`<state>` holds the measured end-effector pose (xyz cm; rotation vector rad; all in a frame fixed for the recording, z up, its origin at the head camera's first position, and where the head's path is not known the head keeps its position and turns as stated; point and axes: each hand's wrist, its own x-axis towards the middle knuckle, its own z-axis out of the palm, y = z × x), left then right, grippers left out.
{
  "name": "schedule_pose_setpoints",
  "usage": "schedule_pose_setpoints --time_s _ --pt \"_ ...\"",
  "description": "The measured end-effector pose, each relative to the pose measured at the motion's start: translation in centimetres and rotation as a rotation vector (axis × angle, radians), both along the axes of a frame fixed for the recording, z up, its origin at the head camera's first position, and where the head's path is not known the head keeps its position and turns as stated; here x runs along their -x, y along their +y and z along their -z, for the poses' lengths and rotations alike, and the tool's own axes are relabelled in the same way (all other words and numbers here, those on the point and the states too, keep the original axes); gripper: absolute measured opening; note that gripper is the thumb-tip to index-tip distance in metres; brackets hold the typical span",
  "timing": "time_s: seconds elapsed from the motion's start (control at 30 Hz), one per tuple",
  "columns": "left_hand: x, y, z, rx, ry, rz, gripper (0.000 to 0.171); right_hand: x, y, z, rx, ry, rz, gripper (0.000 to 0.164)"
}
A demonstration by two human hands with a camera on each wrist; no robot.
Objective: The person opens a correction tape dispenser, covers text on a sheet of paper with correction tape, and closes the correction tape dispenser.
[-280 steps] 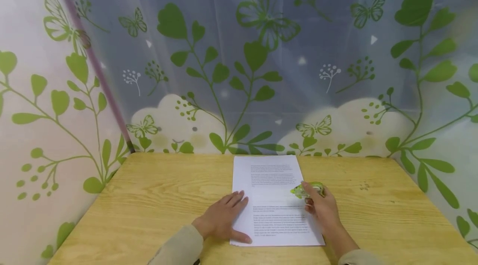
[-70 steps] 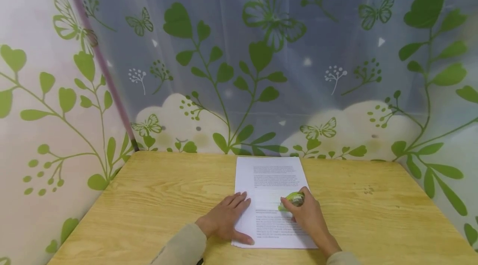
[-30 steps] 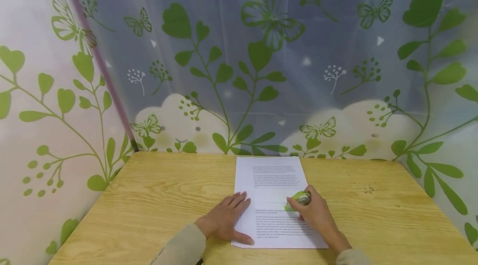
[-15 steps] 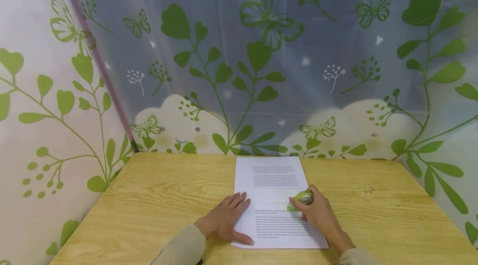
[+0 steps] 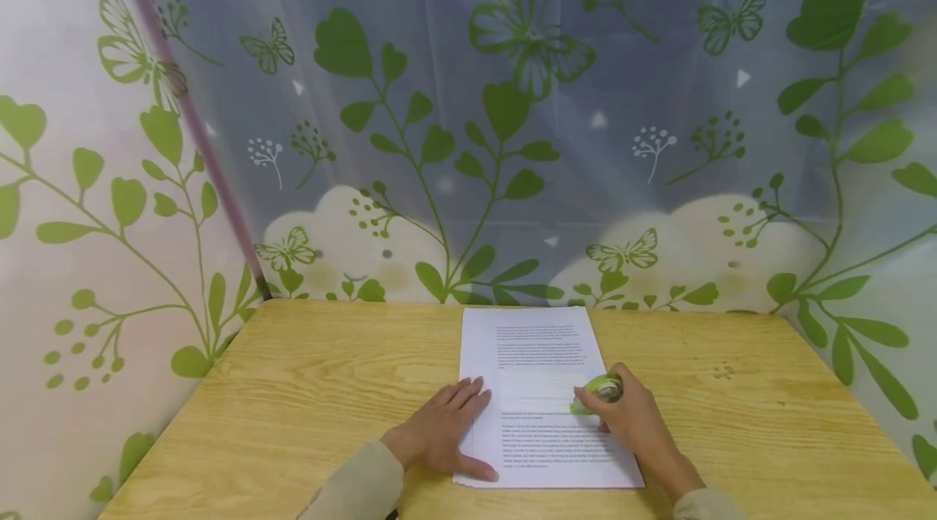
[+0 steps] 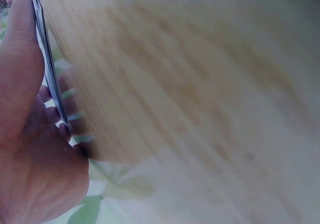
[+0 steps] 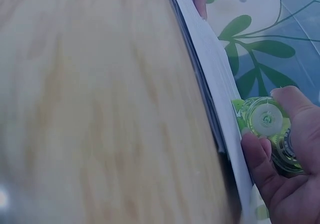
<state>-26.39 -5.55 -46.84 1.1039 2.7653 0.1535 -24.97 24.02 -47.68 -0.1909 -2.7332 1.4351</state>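
A stack of printed paper sheets [image 5: 534, 386] lies on the wooden table, a blank band crossing the middle of its text. My left hand [image 5: 445, 430] rests flat on the left part of the stack, fingers spread and thumb near the lower edge. In my right hand [image 5: 637, 418] is a green see-through correction tape dispenser [image 5: 603, 391], pinched between thumb and fingers. Its tip points left, right at the sheet beside the blank band. The right wrist view shows the dispenser's round reel [image 7: 267, 118] and its nose against the paper edge-on.
The wood-grain table [image 5: 315, 373] extends to both sides of the paper. Behind it hangs a curtain [image 5: 439, 137] printed with leaves and butterflies. A small dark mark [image 5: 722, 372] shows on the tabletop at right.
From 2.3 seconds ago my right hand has slid right along the sheet with the correction tape dispenser; nine seconds ago it was higher, near the page's right edge. My left hand stays put.
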Motion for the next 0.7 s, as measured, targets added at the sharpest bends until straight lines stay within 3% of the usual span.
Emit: schedule_pose_setpoints --time_s 0.7 --pt "0.0 0.0 0.1 0.002 0.02 0.006 0.108 -0.4 1.4 0.1 -0.019 0.001 0.024 0.047"
